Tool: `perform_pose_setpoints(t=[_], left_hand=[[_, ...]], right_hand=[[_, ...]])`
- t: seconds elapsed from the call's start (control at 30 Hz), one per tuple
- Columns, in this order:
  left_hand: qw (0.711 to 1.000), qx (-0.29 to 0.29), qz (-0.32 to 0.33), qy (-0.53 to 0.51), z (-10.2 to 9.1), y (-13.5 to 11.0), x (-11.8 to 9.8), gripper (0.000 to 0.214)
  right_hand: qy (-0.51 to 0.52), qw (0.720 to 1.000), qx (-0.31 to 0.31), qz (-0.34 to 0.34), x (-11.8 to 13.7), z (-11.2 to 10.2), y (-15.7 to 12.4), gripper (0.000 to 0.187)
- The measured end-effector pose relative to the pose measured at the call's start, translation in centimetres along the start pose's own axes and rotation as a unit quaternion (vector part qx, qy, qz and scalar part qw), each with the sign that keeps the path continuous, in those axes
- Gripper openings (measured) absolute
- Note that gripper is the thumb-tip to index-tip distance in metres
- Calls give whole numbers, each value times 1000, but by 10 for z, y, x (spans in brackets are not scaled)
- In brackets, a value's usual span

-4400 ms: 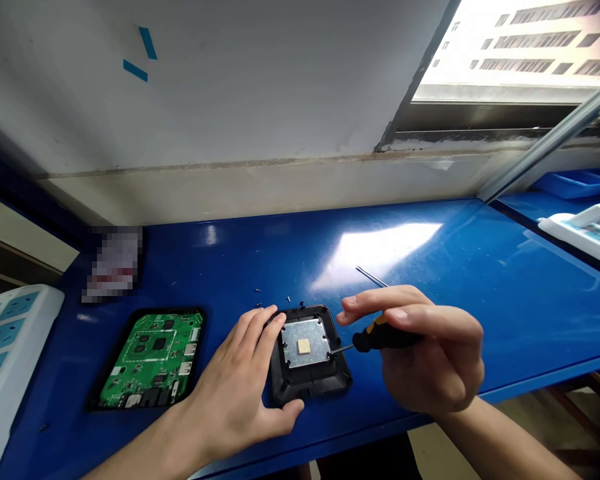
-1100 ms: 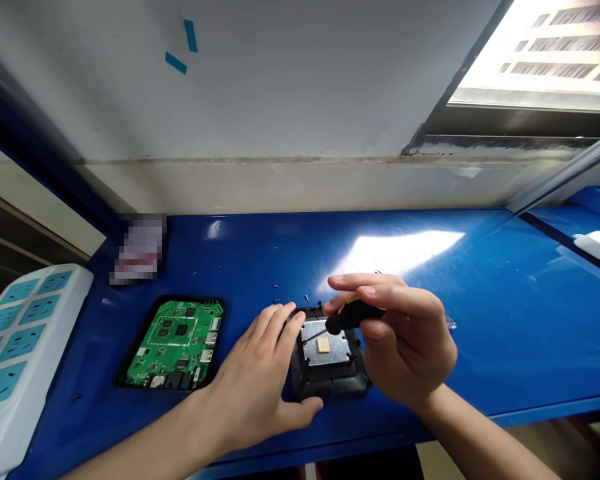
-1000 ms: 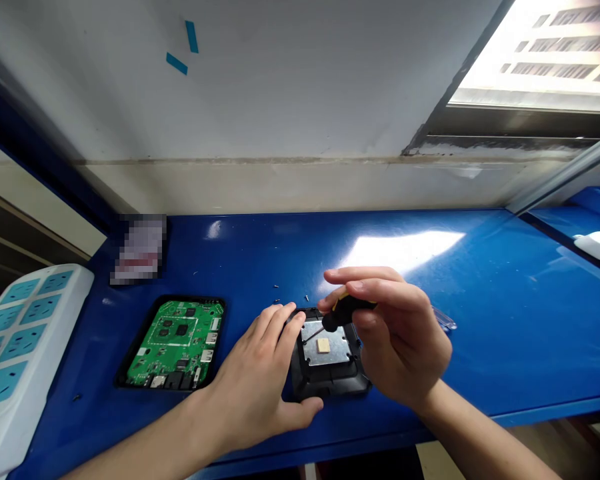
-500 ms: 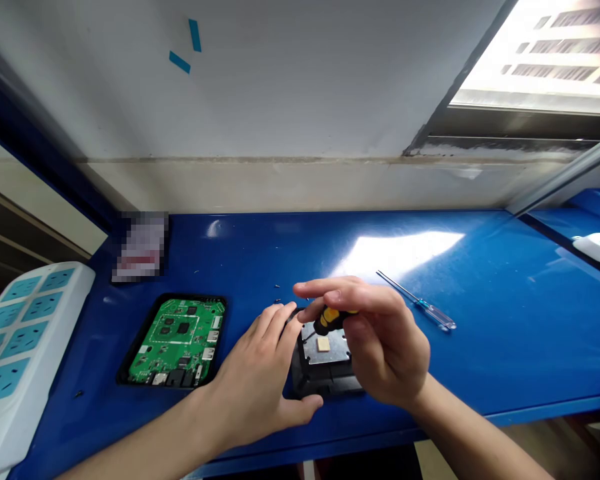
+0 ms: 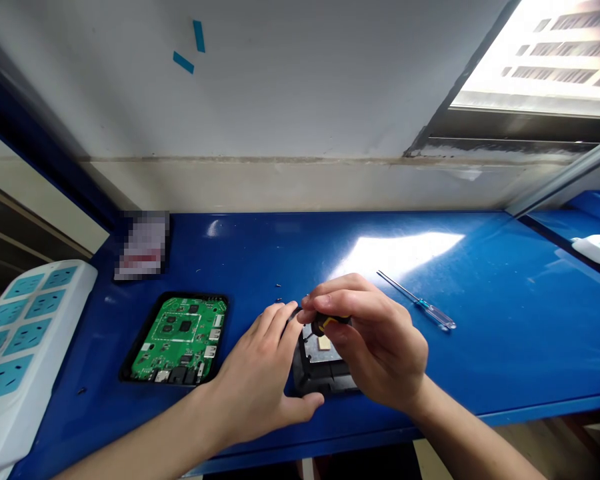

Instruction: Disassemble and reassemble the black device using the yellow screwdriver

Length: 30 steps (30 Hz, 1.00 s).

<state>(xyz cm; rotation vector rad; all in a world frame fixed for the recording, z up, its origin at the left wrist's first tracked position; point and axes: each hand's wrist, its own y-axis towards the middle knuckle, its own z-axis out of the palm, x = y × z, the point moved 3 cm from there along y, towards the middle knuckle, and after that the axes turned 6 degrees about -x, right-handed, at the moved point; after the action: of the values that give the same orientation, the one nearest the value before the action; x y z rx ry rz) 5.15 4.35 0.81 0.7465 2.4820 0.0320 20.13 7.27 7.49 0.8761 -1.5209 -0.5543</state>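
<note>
My right hand is closed around a short black-and-yellow screwdriver, tilted over a black plastic cover. Its tip points down at the left side of the silver metal plate in the cover; exact contact is too small to tell. A square beige pad sits on the plate. Against the cover's left edge lies my left hand, fingers stretched out, thumb apart near the front edge. To its left is a black case with a green circuit board. Small screws lie just behind the cover.
A second screwdriver with a clear handle lies on the blue table at right. A white power strip with blue sockets stands at far left, a small screw beside it. A blurred flat item lies at back left.
My right fingers have curled further around the screwdriver handle, and the thumb has moved left along it. My left hand stays almost in the same place.
</note>
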Motion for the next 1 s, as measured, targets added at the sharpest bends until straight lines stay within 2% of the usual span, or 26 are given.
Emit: perform_pose_setpoints(t=[0.2, 0.33, 0.43, 0.57, 0.63, 0.7, 0.9, 1.0], left_hand=[[1000, -23, 8, -6, -1, 0, 0, 79], [1000, -19, 5, -9, -1, 0, 0, 72], [1000, -11, 5, 7, 0, -1, 0, 70], [1000, -4, 2, 10, 2, -2, 1, 74], [1000, -5, 2, 5, 2, -1, 1, 78], [1000, -4, 3, 6, 2, -1, 1, 83], [1000, -3, -1, 1, 0, -1, 1, 82], [1000, -6, -1, -9, -1, -1, 0, 81]], right_hand=[[42, 998, 35, 33, -6, -3, -3, 40], [58, 995, 62, 55, -4, -2, -2, 35], [39, 998, 32, 42, -3, -3, -1, 22], [-25, 999, -21, -3, 1, -3, 2, 26], [-41, 999, -25, -20, 2, -3, 4, 20], [-37, 999, -24, -18, 2, -2, 4, 22], [52, 997, 51, 32, -2, 0, -2, 40], [80, 994, 63, 49, -2, 1, -4, 40]])
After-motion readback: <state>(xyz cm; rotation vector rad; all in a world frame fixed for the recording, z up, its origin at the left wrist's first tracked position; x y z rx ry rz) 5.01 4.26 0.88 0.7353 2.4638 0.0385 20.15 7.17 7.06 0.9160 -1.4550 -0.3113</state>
